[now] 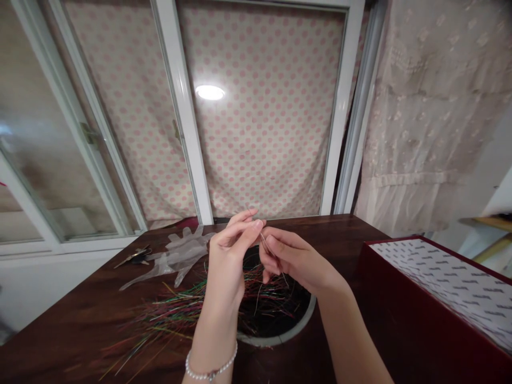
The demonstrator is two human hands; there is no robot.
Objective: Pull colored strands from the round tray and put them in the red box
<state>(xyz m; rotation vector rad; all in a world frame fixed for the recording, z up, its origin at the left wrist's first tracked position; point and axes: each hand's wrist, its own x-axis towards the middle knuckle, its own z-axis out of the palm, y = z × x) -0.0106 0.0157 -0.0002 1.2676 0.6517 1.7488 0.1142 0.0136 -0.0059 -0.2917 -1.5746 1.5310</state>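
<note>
- Plainly, the thin strands are between the two hands, raised above the table and near the middle of the view; how many there are is too fine to tell.
- The left hand has thumb and forefinger pinched together at the strands' upper part, its other fingers stretched loosely forward.
- The right hand is half curled, thumb bent towards the forefinger, the strands running across its fingers; it seems to grip them lightly, though the exact contact is hidden.
- Neither hand is clearly nearer: the strands lie just to the right of the left fingertips and just to the left of the right palm, touching both.
- Their long axis slants, from the left pinch at upper left down to the right, passing the right thumb; a loose tail seems to point downward below the right hand.
- Under the hands, a heap of coloured wires lies mostly sideways, ends fanning out to the left and lower left, the other part over a dark round mat with a pale rim.
- The left arm crosses in front of that heap, partly hiding it.
- Beyond the heap on the left are a clear plastic glove and some keys; a red box stands well to the right.
</note>
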